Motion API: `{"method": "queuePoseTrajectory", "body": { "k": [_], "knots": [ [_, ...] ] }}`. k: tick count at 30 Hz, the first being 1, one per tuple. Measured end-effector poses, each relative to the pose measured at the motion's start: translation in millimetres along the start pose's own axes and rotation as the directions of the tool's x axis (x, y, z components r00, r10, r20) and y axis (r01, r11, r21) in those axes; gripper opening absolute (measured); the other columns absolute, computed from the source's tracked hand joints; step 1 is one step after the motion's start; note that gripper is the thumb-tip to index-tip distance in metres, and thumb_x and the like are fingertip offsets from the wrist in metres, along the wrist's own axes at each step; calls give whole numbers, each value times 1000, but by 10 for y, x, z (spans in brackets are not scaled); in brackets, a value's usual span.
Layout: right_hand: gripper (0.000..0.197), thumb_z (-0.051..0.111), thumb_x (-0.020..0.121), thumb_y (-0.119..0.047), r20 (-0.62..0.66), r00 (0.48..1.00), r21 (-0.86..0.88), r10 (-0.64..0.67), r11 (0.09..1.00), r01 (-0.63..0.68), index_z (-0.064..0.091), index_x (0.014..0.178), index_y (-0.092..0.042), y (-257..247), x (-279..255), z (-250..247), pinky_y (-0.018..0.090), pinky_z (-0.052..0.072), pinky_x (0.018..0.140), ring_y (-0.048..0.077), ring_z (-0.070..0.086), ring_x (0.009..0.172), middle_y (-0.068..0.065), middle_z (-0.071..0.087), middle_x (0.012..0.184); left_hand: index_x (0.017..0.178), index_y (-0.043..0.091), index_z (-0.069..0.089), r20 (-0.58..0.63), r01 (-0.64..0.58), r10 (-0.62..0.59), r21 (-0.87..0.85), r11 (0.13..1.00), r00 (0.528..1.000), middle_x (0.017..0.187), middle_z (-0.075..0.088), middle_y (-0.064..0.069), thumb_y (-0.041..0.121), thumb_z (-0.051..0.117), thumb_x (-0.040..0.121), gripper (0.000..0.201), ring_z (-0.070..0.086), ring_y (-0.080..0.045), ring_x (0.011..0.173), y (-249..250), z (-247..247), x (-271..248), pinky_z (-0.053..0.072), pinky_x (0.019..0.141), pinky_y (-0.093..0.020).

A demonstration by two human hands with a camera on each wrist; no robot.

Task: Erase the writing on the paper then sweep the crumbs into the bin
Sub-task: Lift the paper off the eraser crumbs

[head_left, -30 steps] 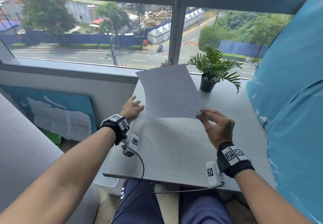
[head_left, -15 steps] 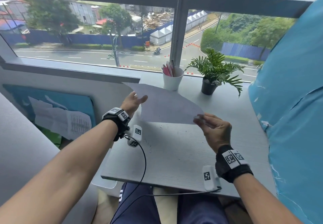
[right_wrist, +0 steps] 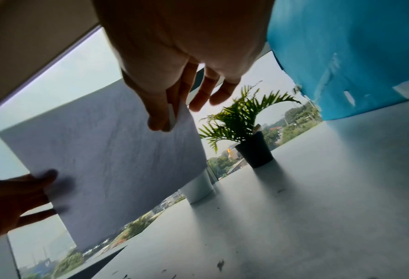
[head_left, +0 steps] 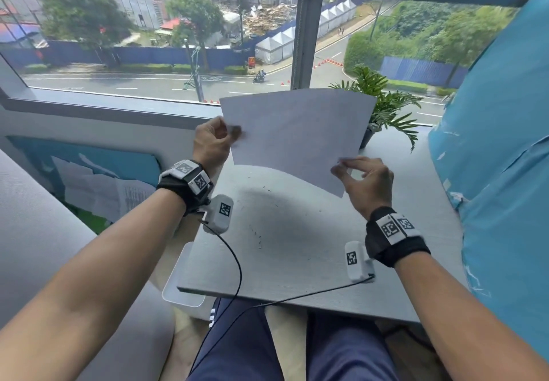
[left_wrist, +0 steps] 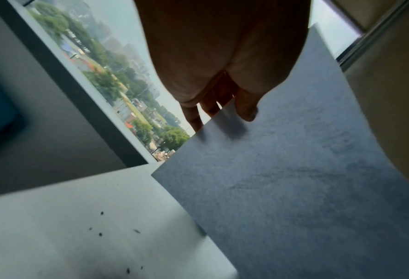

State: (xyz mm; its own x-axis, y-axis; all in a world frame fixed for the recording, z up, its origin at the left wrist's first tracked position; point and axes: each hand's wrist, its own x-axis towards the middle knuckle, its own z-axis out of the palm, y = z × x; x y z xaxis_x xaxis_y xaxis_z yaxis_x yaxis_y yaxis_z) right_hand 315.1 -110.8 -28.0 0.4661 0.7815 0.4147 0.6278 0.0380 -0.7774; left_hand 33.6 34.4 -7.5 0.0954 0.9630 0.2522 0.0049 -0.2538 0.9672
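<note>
A white sheet of paper (head_left: 297, 134) stands lifted nearly upright above the grey table (head_left: 297, 262). My left hand (head_left: 212, 140) pinches its left edge, thumb in front and fingers behind, as the left wrist view shows (left_wrist: 222, 105). My right hand (head_left: 361, 178) pinches the lower right edge between thumb and forefinger (right_wrist: 165, 113); a small white piece shows between them. Dark eraser crumbs (head_left: 258, 236) lie scattered on the table under the paper (left_wrist: 294, 169), also in the left wrist view as crumbs (left_wrist: 100, 234). A white bin (head_left: 178, 288) shows below the table's left edge.
A potted plant (head_left: 377, 107) stands at the back right, partly behind the sheet; the white cup (right_wrist: 198, 186) shows in the right wrist view. A blue covering (head_left: 499, 172) walls the right side. Papers (head_left: 101, 193) lie on the floor at left. The window sill runs behind.
The paper has swung from nearly flat to upright and higher. My left hand went from open at its edge to pinching it. The cup is now hidden behind the sheet.
</note>
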Motion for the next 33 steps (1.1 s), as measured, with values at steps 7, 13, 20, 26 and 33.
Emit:
{"method": "queuePoseTrajectory", "body": {
  "k": [7,13,20,26,33],
  "knots": [
    [8,77,78,-22,149,986,-265,80,963,-38,80,85,-21,59,-206,190,21,48,81,18,69,90,0,76,94,104,-7,67,130,54,-76,168,984,989,105,74,-14,11,74,88,26,72,-25,98,-156,-135,-299,58,89,-44],
    [17,76,79,-30,156,977,-266,148,958,-103,79,88,-17,-44,-143,52,18,40,74,18,67,82,-1,74,85,76,23,69,1,33,-35,247,968,999,73,73,17,13,75,88,16,69,2,72,-83,-86,-400,53,67,-20],
    [24,86,68,-37,227,947,-78,229,973,-217,80,84,-21,-80,75,-277,26,53,76,12,68,80,-7,72,78,77,25,74,8,-27,26,333,943,1000,83,76,-2,28,77,85,9,73,-20,79,234,-91,-140,58,74,-30],
    [21,87,67,-31,132,936,155,325,926,-344,77,82,-19,-4,147,-456,31,53,92,10,68,97,-1,73,101,77,16,64,62,122,-131,140,983,989,93,72,-24,21,69,92,17,71,-44,82,314,218,-211,60,64,-51],
    [29,81,74,-27,326,804,487,497,641,-594,73,95,-8,84,-113,-640,55,48,98,20,61,110,7,73,106,85,17,54,44,369,-366,-110,923,929,89,66,-8,7,58,95,14,64,-19,71,329,908,-391,56,64,-34]
  ]
}}
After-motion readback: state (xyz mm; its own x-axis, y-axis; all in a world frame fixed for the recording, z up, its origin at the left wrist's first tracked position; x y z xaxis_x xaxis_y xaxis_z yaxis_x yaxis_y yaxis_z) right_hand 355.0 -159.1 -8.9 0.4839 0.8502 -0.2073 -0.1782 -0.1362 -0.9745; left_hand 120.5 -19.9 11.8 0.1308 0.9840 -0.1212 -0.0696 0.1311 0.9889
